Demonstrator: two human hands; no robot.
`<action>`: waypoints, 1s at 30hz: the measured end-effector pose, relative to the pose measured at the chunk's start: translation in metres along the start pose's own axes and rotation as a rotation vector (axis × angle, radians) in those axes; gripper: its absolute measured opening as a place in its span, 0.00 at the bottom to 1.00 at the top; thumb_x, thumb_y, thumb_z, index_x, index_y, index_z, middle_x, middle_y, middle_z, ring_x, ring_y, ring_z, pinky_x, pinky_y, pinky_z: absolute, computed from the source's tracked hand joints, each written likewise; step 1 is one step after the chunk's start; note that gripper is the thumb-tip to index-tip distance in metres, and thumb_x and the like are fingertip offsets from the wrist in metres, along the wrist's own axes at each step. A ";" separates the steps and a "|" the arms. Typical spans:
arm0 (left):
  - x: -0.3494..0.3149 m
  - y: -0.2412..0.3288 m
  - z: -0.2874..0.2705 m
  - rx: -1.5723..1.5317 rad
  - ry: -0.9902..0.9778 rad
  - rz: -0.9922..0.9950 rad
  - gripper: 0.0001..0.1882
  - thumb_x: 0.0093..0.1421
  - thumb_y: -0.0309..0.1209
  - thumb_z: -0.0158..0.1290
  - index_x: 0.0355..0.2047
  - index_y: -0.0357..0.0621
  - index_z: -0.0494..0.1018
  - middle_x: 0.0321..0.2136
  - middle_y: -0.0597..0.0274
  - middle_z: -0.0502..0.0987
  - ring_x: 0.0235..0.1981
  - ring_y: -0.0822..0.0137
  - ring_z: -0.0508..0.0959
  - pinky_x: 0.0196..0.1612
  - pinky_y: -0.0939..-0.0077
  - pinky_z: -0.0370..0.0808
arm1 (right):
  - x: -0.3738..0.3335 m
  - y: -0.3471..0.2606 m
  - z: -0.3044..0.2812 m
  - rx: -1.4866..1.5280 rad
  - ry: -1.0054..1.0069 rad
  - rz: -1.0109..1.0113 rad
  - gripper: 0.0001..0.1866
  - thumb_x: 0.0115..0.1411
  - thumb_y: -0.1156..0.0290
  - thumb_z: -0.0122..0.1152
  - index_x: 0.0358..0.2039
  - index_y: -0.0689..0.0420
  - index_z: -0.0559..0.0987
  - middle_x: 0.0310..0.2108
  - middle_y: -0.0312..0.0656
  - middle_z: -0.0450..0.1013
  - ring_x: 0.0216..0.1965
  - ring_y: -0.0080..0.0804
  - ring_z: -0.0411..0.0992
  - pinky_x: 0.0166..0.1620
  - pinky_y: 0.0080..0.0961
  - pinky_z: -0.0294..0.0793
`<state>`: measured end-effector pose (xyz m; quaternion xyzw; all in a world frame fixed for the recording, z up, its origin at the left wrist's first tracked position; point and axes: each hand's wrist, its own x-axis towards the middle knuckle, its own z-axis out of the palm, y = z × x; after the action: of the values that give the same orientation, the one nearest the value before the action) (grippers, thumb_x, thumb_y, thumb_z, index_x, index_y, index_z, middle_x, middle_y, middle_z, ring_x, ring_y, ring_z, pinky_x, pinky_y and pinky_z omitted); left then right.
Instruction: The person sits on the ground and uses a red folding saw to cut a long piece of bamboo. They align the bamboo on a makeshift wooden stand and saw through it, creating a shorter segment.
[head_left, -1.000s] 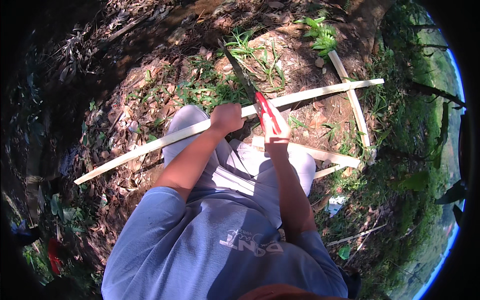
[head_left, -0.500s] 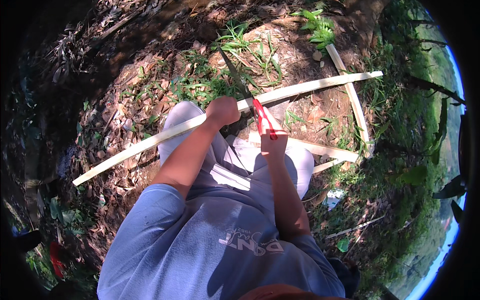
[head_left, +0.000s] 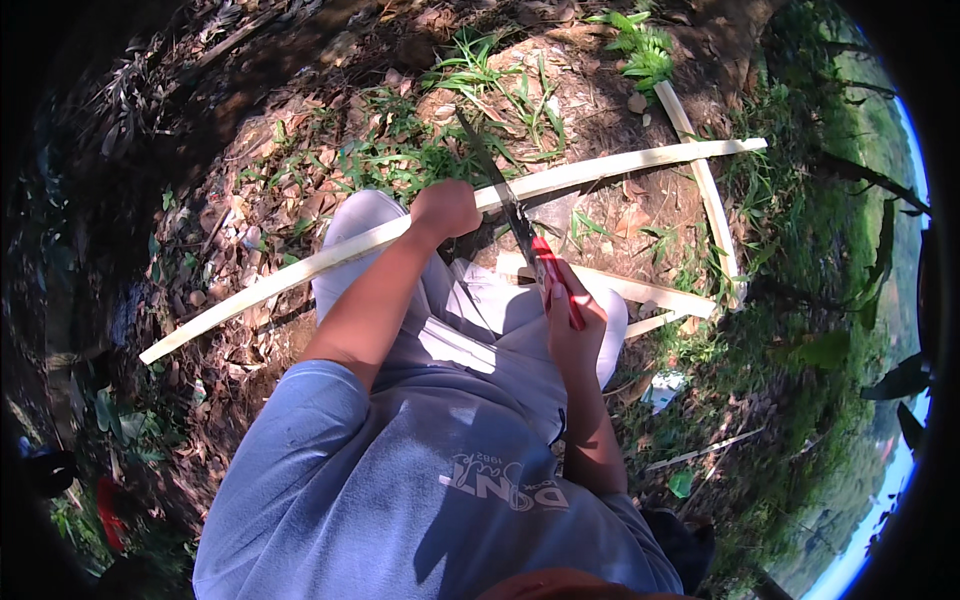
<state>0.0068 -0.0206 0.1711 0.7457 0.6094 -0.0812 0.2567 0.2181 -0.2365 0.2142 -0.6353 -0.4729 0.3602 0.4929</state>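
Note:
A long pale wooden strip lies across my left thigh, its right end resting over another piece of wood. My left hand is closed round the strip near its middle. In my right hand is the red handle of a hand saw. The dark blade crosses the strip just right of my left hand, its tip pointing away from me over the grass. Whether the teeth have cut into the wood I cannot tell.
A second pale strip lies on the ground at the right, under the long one. Shorter wood pieces lie beside my right knee. Dry leaves and grass tufts cover the ground. A fern grows at the far right.
My right hand has drawn the saw back toward me and slightly right, so more blade lies on the near side of the strip. My left hand keeps its hold.

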 end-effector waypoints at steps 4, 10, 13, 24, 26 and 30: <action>-0.002 0.001 0.004 0.022 0.051 0.023 0.22 0.58 0.40 0.56 0.43 0.37 0.86 0.46 0.42 0.86 0.47 0.43 0.88 0.52 0.48 0.85 | -0.013 -0.028 -0.018 -0.172 -0.059 -0.078 0.09 0.73 0.72 0.64 0.45 0.65 0.86 0.28 0.43 0.80 0.25 0.24 0.74 0.31 0.27 0.72; -0.004 0.002 0.001 0.001 0.022 0.005 0.22 0.58 0.40 0.55 0.45 0.36 0.86 0.46 0.42 0.86 0.50 0.43 0.87 0.52 0.48 0.85 | -0.012 -0.060 -0.013 -0.228 -0.071 -0.129 0.10 0.72 0.73 0.64 0.47 0.65 0.86 0.26 0.42 0.78 0.22 0.22 0.71 0.29 0.26 0.69; -0.004 -0.001 0.001 0.004 0.011 0.006 0.23 0.58 0.40 0.55 0.45 0.37 0.86 0.46 0.43 0.86 0.50 0.43 0.87 0.52 0.48 0.85 | -0.008 -0.054 -0.011 -0.202 -0.082 -0.066 0.15 0.74 0.73 0.62 0.56 0.65 0.84 0.28 0.36 0.77 0.27 0.17 0.68 0.32 0.20 0.68; -0.004 0.000 -0.002 0.003 -0.011 0.007 0.24 0.58 0.42 0.57 0.46 0.37 0.86 0.48 0.43 0.86 0.50 0.45 0.87 0.54 0.49 0.85 | 0.085 -0.001 0.082 -0.039 -0.028 -0.229 0.21 0.73 0.72 0.62 0.64 0.63 0.81 0.42 0.52 0.85 0.40 0.24 0.82 0.45 0.25 0.80; -0.003 0.000 -0.003 0.001 -0.012 0.003 0.24 0.59 0.42 0.56 0.47 0.37 0.86 0.49 0.43 0.86 0.51 0.45 0.87 0.54 0.49 0.85 | 0.096 -0.001 0.087 0.037 -0.027 -0.287 0.22 0.73 0.72 0.61 0.65 0.63 0.81 0.49 0.56 0.85 0.47 0.29 0.84 0.51 0.27 0.81; 0.000 -0.004 0.000 0.000 -0.042 0.020 0.24 0.59 0.42 0.55 0.47 0.36 0.85 0.49 0.42 0.85 0.52 0.44 0.87 0.54 0.48 0.85 | 0.086 -0.006 0.071 -0.115 -0.074 -0.133 0.22 0.74 0.69 0.61 0.65 0.62 0.80 0.47 0.54 0.86 0.45 0.28 0.84 0.49 0.27 0.81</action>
<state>0.0031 -0.0198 0.1702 0.7499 0.5964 -0.0946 0.2701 0.1762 -0.1341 0.2027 -0.6159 -0.5517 0.3222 0.4609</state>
